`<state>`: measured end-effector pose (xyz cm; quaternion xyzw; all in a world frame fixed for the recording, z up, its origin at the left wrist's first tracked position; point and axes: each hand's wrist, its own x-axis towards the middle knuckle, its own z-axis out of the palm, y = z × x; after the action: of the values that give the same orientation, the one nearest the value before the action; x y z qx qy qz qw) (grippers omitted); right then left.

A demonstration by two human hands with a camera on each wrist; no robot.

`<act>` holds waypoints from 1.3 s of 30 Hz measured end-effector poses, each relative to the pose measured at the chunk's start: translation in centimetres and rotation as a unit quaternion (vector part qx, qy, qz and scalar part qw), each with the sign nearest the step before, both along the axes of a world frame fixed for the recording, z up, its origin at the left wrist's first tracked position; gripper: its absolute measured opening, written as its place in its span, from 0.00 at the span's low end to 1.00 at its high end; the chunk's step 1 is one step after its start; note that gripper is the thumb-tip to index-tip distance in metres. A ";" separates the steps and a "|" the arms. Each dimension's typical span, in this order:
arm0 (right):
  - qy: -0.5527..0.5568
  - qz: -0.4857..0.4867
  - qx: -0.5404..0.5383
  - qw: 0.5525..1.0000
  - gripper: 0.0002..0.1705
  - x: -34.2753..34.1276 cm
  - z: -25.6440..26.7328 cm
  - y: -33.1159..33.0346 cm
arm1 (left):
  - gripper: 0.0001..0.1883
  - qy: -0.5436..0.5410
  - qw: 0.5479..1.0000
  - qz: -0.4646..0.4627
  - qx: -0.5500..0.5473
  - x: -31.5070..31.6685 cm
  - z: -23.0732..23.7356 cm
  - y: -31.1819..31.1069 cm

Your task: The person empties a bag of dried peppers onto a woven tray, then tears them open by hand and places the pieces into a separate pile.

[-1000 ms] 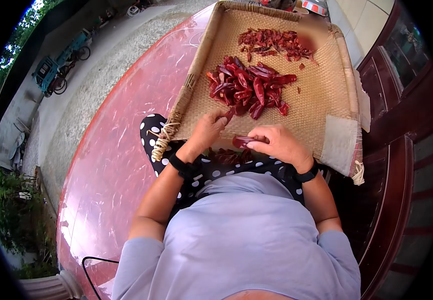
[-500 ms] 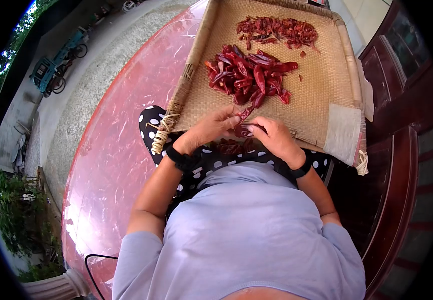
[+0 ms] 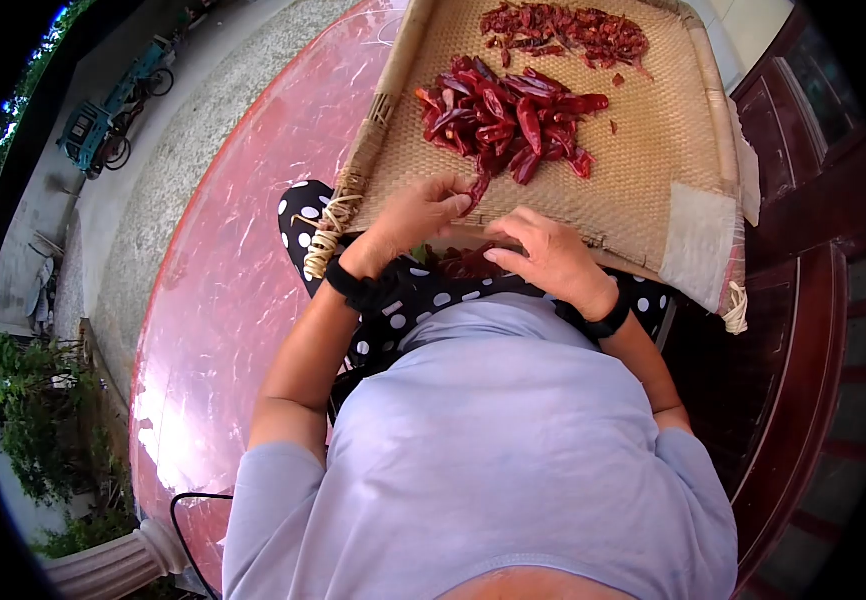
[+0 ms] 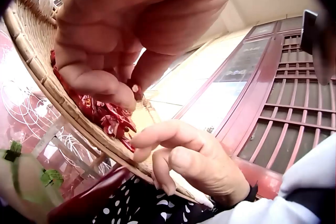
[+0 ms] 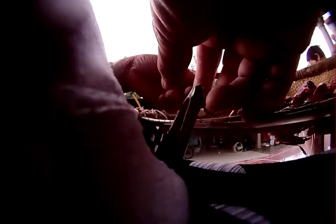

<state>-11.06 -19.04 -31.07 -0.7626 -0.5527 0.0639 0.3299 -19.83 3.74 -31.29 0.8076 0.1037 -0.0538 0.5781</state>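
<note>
In the head view, my left hand (image 3: 421, 215) pinches a dark red chili (image 3: 476, 192) by the near edge of the woven tray (image 3: 633, 150). The left wrist view has this hand (image 4: 142, 24) with its thumb and fingers together at a small chili end (image 4: 136, 90). My right hand (image 3: 556, 262) hangs just past the tray's near edge, fingers loosely bent with no chili visible between them. Below the right hand's fingertips, a dark pointed chili (image 5: 185, 121) shows in the right wrist view. Whole red chilies (image 3: 513, 120) lie heaped on the tray.
Smaller chili pieces (image 3: 568, 35) lie at the tray's far side. More dark red chilies (image 3: 465, 262) are below the tray's near edge, by the dotted trousers (image 3: 438, 285). A red plastic-covered table (image 3: 223, 290) is at left, a dark red door (image 3: 803, 330) at right.
My right hand has moved right, away from the left, and the chili it pinched has left its fingers. My left hand still pinches a chili. The camera view has shifted slightly.
</note>
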 end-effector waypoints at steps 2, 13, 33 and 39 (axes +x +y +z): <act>-0.009 -0.028 0.040 0.999 0.19 0.2 -0.8 0.4 | 0.09 0.010 0.998 -0.057 0.018 -0.5 0.7 -0.7; 0.169 -0.032 0.052 0.984 0.19 -0.1 -1.1 0.6 | 0.15 -0.011 0.983 -0.171 0.060 -1.7 1.8 -1.2; 0.010 -0.088 0.015 0.996 0.16 3.3 0.2 0.7 | 0.15 0.027 0.977 -0.140 -0.157 2.8 -1.5 2.6; -0.133 -0.115 -0.012 0.984 0.24 8.5 -0.1 2.2 | 0.15 -0.017 0.963 -0.105 -0.246 4.5 -3.6 2.2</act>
<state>-2.53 -16.81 -31.20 -0.8270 -0.4992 -0.0696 0.2491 -15.29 5.98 -34.88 0.6475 -0.0077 -0.1244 0.7518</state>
